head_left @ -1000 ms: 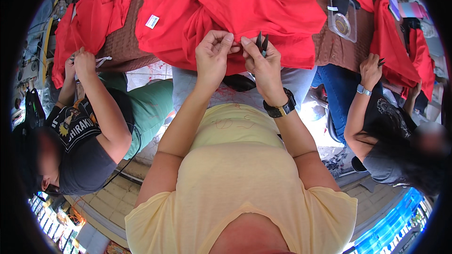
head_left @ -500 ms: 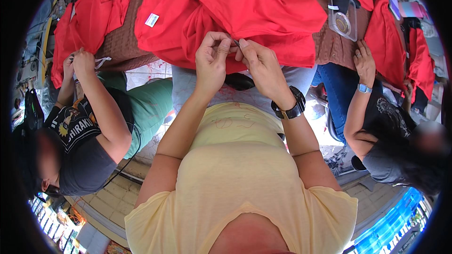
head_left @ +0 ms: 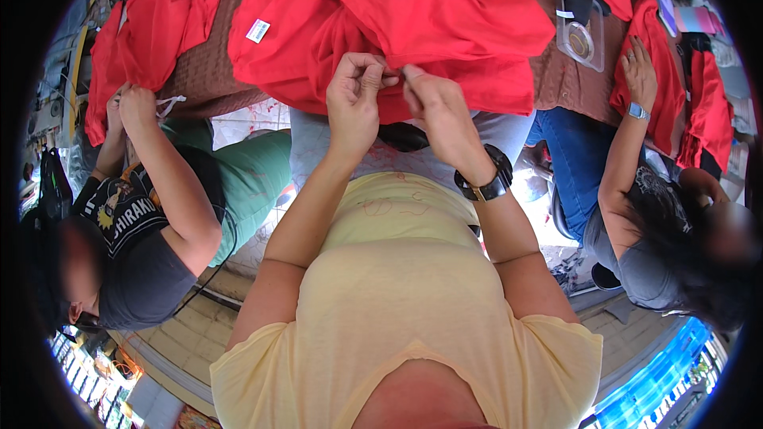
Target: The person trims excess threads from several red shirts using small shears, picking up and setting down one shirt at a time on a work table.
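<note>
Both forearms reach forward from a yellow shirt [head_left: 405, 294], elbows spread and wrists angled inward so that the hands converge at the near edge of a red garment [head_left: 445, 8]. The garment lies heaped on the brown-covered surface [head_left: 211, 71], its near edge hanging toward the lap. The left hand [head_left: 355, 103] is raised, its fingers curled over toward the thumb; its grip is drawn close, though I cannot tell whether it clamps cloth. Just beside it, the right hand [head_left: 439, 115] slants up and inward, back of the hand showing, wrist circled by a black watch [head_left: 486, 173]. Its fingers bend toward the left fingertips, slightly blurred; I cannot tell whether that grip is together or holding something.
</note>
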The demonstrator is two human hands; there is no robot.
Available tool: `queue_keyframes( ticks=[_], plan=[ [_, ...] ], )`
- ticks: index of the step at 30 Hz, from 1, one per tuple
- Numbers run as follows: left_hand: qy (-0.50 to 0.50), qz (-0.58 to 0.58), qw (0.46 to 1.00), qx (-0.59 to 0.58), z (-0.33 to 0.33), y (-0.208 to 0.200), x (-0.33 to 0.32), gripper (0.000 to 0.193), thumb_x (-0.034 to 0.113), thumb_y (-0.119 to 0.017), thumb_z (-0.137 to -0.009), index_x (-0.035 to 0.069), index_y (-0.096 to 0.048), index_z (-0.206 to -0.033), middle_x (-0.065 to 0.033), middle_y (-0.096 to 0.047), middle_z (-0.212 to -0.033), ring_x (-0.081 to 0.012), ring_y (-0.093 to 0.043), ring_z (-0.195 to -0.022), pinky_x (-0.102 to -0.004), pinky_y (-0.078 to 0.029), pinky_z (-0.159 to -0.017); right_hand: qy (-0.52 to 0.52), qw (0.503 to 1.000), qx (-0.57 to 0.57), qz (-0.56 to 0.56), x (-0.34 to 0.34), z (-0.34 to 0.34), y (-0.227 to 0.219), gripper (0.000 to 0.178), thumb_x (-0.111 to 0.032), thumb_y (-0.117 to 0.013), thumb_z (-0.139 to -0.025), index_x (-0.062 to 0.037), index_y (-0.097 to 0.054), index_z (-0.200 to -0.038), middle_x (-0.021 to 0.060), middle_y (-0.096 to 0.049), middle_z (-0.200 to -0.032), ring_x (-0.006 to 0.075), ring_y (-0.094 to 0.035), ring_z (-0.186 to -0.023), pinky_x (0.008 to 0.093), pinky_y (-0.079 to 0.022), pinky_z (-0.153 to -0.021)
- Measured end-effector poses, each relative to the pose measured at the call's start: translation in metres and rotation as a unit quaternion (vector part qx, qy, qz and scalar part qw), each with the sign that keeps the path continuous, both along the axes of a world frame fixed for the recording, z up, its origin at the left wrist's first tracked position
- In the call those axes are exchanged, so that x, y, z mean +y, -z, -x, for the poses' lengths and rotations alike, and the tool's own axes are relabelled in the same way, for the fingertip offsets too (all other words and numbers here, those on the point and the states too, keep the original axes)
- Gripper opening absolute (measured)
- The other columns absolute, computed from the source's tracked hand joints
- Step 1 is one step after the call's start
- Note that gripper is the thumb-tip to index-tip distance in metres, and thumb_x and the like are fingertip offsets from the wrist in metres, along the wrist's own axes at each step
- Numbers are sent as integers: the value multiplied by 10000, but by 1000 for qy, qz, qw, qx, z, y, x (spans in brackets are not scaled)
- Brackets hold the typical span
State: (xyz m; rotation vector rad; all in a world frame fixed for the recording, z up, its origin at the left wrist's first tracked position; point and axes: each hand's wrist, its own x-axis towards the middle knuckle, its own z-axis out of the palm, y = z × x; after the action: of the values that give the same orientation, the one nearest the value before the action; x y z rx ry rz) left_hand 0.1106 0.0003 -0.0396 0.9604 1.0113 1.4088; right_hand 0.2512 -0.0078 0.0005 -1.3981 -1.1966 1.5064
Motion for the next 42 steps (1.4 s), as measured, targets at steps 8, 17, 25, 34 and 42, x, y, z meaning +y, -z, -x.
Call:
queue_keyframes(
  ticks=[8,17,25,34,42],
  plan=[
    [7,37,999,-13,-5,-3,-4,131,118,-560,-1027,4,-587,-1085,-71,-665,-985,-123,-645,-895,-275,-547,-850,152,977,71,-131,12,13,7,231,-175,-701,-931,27,-667,-827,1,-616,-688,40,-479,-613,241,-396,-550],
    [13,34,996,76,-2,4,-1,102,119,-557,-1029,21,-589,-1030,-25,-643,-905,-87,-605,-821,-236,-512,-773,126,987,75,-67,6,4,9,251,-187,-633,-971,29,-650,-844,34,-631,-688,79,-515,-636,278,-428,-584],
    [27,1,999,38,-2,0,0,81,89,-535,-1034,10,-550,-1027,-29,-614,-933,-89,-608,-870,-247,-518,-813,-4,982,-135,-132,-7,5,-10,416,-285,-475,-1019,66,-532,-802,291,-535,-694,457,-554,-677,467,-414,-609],
    [14,-30,996,83,-4,-6,-6,59,59,-564,-1016,0,-564,-1006,-10,-586,-931,-67,-563,-859,-214,-466,-773,-3,990,-110,-91,4,5,-5,425,-305,-552,-978,65,-585,-770,237,-536,-618,322,-548,-549,418,-391,-538],
    [-18,-62,990,122,-2,-1,-1,53,-1,-579,-980,-34,-581,-940,-52,-604,-878,-103,-572,-797,-246,-481,-739,-26,1000,-8,0,14,2,14,497,-381,-553,-970,57,-596,-740,122,-526,-617,182,-514,-613,361,-399,-587]
  ],
)
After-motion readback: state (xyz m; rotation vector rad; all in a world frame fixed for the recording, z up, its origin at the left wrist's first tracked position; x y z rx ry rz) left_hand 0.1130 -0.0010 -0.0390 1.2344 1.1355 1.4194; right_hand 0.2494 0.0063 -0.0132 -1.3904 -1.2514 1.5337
